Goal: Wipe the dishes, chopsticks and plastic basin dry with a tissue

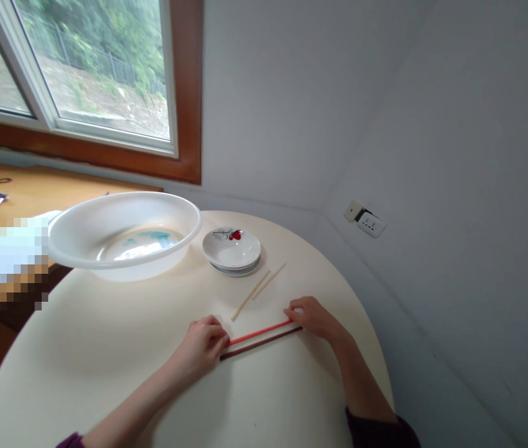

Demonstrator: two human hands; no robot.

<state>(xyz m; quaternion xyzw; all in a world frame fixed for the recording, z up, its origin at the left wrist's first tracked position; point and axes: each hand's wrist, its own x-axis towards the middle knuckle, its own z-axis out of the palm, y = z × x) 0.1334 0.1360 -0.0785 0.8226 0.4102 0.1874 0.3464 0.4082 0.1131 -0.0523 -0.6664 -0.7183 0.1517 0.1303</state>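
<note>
A red chopstick (259,333) runs between my two hands, just above or on the table. My left hand (206,339) is closed, its fingertips pinching the left end. At the other end, the fingers of my right hand (311,316) are closed on the tip. A dark brown chopstick (261,344) lies alongside on the near side, almost parallel, its ends close to both hands. Two pale wooden chopsticks (250,295) rest farther back, slightly apart and slanting up to the right.
Behind the chopsticks stands a small stack of white dishes (240,252), the top one with a red flower. A large translucent basin (126,264) occupies the back left of the round table (105,330). A wooden desk (58,186) adjoins at left, and walls border the right.
</note>
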